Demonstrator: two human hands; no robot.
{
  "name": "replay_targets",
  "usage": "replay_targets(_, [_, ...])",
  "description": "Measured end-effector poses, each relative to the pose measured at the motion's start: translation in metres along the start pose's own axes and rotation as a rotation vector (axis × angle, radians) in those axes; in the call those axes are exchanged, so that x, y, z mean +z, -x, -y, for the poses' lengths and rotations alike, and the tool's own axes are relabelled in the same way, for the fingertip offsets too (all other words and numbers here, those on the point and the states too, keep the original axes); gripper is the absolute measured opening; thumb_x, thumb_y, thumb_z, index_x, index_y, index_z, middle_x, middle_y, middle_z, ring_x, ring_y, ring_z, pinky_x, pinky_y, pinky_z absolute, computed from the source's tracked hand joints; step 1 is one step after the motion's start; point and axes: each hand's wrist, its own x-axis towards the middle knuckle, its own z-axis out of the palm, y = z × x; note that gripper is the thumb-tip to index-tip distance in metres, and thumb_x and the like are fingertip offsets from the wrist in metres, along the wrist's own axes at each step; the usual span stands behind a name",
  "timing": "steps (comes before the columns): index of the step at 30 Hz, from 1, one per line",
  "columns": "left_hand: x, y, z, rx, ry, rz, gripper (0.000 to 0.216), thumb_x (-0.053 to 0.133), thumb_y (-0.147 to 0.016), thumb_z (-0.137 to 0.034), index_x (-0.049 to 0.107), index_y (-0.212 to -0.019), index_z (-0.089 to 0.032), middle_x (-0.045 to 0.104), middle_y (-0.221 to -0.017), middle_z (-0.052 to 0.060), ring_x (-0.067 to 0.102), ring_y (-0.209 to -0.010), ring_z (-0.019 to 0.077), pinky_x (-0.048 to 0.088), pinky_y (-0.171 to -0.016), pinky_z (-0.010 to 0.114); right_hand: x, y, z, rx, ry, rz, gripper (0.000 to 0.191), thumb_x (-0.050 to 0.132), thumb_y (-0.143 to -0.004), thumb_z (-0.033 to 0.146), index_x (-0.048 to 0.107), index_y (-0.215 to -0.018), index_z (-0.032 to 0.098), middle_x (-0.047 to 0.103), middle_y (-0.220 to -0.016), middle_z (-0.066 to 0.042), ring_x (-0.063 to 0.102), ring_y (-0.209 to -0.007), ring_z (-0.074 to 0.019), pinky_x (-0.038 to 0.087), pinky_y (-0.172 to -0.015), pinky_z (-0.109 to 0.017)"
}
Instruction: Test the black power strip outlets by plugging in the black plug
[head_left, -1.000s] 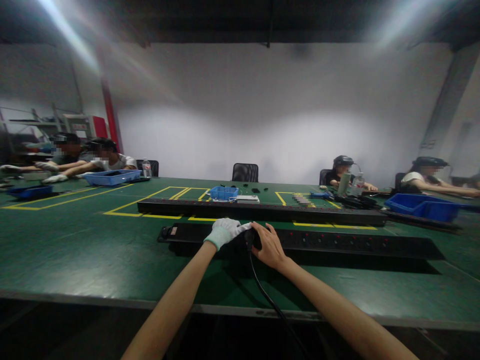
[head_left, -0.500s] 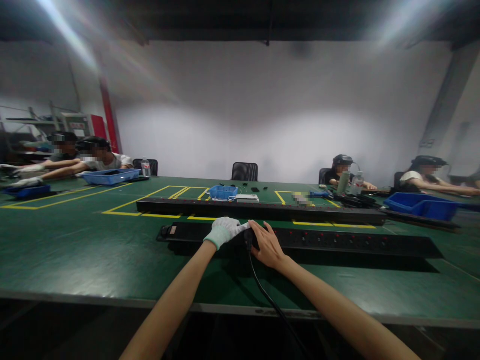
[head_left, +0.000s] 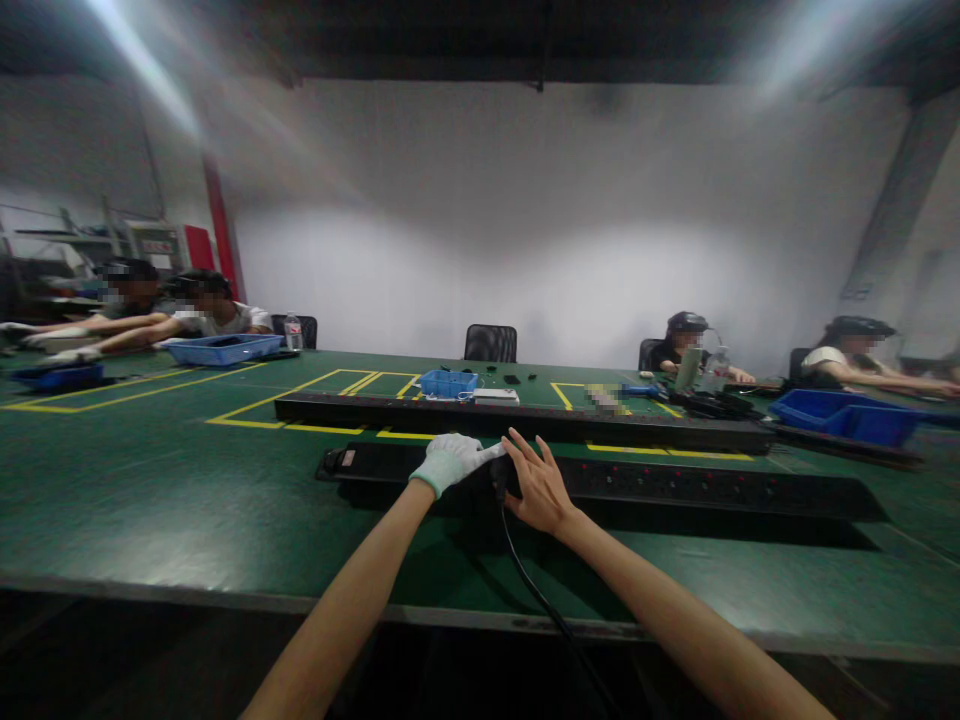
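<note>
A long black power strip point(head_left: 675, 484) lies across the green table point(head_left: 187, 500) in front of me. My left hand point(head_left: 450, 460), in a white glove, rests on top of the strip, fingers curled over it. My bare right hand point(head_left: 534, 485) sits just to its right, thumb by a black plug point(head_left: 498, 474) in the strip, the other fingers lifted and spread. The plug's black cable point(head_left: 540, 600) runs down over the table's near edge.
A second long black strip point(head_left: 525, 420) lies behind the first, on yellow floor-tape lines. Blue trays point(head_left: 448, 384) point(head_left: 851, 415) point(head_left: 223, 350) and small parts sit further back. Other people work at the far left and far right of the table. An empty chair point(head_left: 490, 344) stands behind.
My right hand's fingers have lifted and spread away from the strip; before they lay curled over the plug. The left hand has stayed put.
</note>
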Motion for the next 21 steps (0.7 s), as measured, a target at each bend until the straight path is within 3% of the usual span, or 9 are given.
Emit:
replay_targets(7, [0.0071, -0.0047, 0.0035, 0.029, -0.004, -0.001, 0.036, 0.03, -0.094, -0.041, 0.047, -0.126, -0.042, 0.065, -0.102, 0.006, 0.061, -0.091, 0.0236, 0.043, -0.074, 0.034, 0.0025, 0.0007, 0.0, 0.024, -0.001, 0.012, 0.064, 0.051, -0.079, 0.028, 0.031, -0.135, 0.006, 0.039, -0.138, -0.018, 0.019, -0.136, -0.0231, 0.011, -0.11, -0.049])
replay_targets(13, [0.0027, -0.0038, 0.0015, -0.025, 0.034, -0.01, 0.044, 0.026, -0.092, -0.051, 0.059, -0.115, -0.033, 0.067, -0.099, 0.007, 0.061, -0.09, 0.0231, 0.043, -0.075, 0.032, 0.0077, 0.0031, -0.0035, 0.046, -0.092, 0.027, 0.066, 0.053, -0.077, 0.023, 0.028, -0.137, 0.011, 0.041, -0.138, -0.014, 0.029, -0.132, -0.022, 0.019, -0.109, -0.047])
replay_targets(21, [-0.0001, 0.0008, -0.0026, -0.066, 0.044, -0.034, 0.047, 0.024, -0.094, -0.047, 0.062, -0.109, -0.025, 0.068, -0.097, 0.009, 0.061, -0.093, 0.0232, 0.043, -0.076, 0.032, -0.0023, 0.0017, 0.0011, 0.001, -0.08, 0.118, 0.073, 0.052, -0.077, 0.013, 0.022, -0.142, 0.025, 0.034, -0.143, -0.01, 0.035, -0.129, -0.0227, 0.025, -0.105, -0.044])
